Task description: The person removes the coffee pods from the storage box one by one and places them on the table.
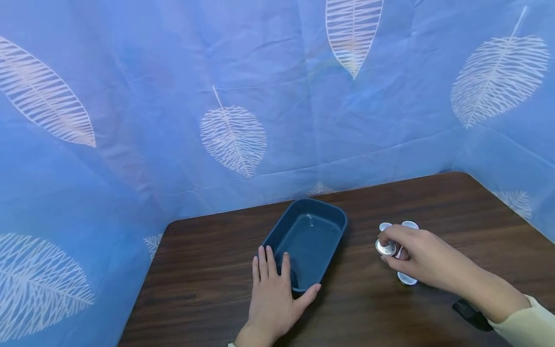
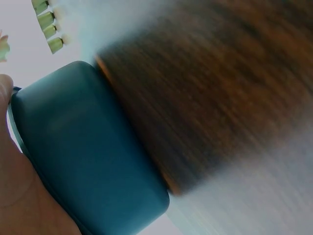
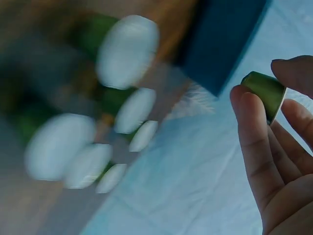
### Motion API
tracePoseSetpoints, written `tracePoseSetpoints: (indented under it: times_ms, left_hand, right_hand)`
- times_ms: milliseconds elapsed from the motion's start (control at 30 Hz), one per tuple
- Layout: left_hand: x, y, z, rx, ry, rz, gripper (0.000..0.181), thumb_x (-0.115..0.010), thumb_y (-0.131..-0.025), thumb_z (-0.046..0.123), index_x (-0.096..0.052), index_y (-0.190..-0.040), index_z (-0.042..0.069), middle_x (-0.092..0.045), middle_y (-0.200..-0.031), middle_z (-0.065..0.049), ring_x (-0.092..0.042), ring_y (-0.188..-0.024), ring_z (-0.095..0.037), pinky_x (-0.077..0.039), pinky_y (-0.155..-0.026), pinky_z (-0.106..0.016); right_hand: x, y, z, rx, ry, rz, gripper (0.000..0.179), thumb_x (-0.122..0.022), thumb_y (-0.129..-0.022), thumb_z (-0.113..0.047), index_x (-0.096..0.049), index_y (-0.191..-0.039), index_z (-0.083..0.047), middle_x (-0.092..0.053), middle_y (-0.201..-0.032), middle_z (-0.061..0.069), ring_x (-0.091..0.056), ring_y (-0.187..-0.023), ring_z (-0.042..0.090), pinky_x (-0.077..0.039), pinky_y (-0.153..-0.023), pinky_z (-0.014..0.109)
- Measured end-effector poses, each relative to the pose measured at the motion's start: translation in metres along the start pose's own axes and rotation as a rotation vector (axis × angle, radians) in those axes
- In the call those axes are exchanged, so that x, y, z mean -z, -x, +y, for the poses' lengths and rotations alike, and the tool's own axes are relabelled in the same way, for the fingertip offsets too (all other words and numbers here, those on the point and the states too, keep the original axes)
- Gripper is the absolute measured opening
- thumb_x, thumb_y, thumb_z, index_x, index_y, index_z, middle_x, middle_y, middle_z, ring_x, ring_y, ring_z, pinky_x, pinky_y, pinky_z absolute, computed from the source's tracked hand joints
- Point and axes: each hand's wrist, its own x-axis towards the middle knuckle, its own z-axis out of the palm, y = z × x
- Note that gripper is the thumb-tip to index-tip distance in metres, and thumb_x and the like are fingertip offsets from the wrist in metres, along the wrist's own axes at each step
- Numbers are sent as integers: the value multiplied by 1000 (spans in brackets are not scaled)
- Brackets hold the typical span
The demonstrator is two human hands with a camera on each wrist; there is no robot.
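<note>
Between the thumb and fingertips of my right hand (image 1: 425, 255) is a small green coffee capsule (image 3: 266, 93), its silver foil lid turned up in the head view. Several more capsules (image 3: 128, 51) stand grouped on the table around and under that hand, foil lids up and partly hidden by it. A dark blue rectangular dish (image 1: 314, 241) sits to their left. My left hand (image 1: 275, 294) lies at the dish's near left corner, fingers straight along the rim and thumb spread by the near end. In the left wrist view the dish's outer wall (image 2: 88, 147) shows close up.
The dark wooden table (image 1: 208, 270) has rounded far corners and ends at a blue cloth backdrop (image 1: 277, 96) with white leaf prints. A black device (image 1: 472, 315) is at my right wrist, by the pale sleeve (image 1: 524, 323).
</note>
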Motion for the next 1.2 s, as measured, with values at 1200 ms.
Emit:
tracePoseSetpoints:
  times_ms: [1200]
  left_hand:
    - [-2, -1, 3, 4, -6, 5, 110, -42, -90, 94, -46, -164, 12, -26, -175, -29, -14, -166, -51, -20, -133, -66]
  right_hand:
    - [-21, 112, 29, -232, 51, -152, 35, -92, -84, -24, -62, -100, -34, -59, -88, -26, -42, -68, -12, -39, -55, 20]
